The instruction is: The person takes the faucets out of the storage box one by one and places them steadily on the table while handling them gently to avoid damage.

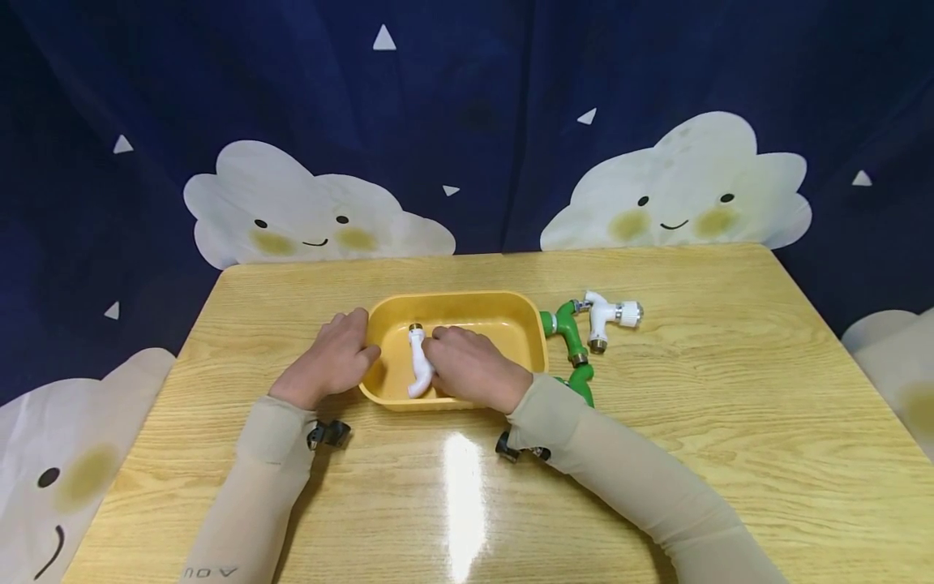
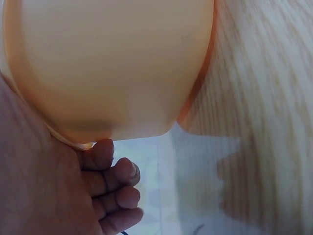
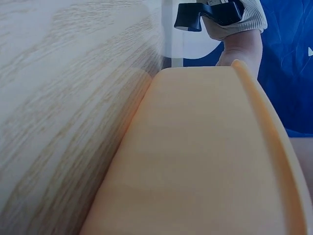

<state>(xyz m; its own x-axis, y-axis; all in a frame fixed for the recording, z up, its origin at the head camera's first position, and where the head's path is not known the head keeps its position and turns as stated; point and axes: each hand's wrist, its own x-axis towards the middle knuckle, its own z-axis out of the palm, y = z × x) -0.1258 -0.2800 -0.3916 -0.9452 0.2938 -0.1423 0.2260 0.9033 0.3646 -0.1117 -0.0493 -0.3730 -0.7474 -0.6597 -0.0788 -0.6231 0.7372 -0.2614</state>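
A yellow plastic basin [image 1: 456,300] stands on the table with a white faucet [image 1: 419,365] inside it. The faucet's brass threaded end points away and its curved spout toward the near wall. My left hand [image 1: 334,357] grips the basin's left rim, its thumb over the inner side; in the left wrist view its curled fingers [image 2: 128,197] show below the rim. My right hand [image 1: 467,365] reaches over the near wall and holds the faucet on its right side, where the handle is covered. Its fingertips are hidden, and the right wrist view shows mostly the basin's outer wall [image 3: 195,147].
Right of the basin lie a green faucet [image 1: 567,328], a second green faucet [image 1: 581,383] partly behind my right arm, and another white faucet [image 1: 601,318] with a ribbed knob. The wooden table [image 1: 700,389] ends at a dark blue cloud-patterned curtain [image 1: 503,122].
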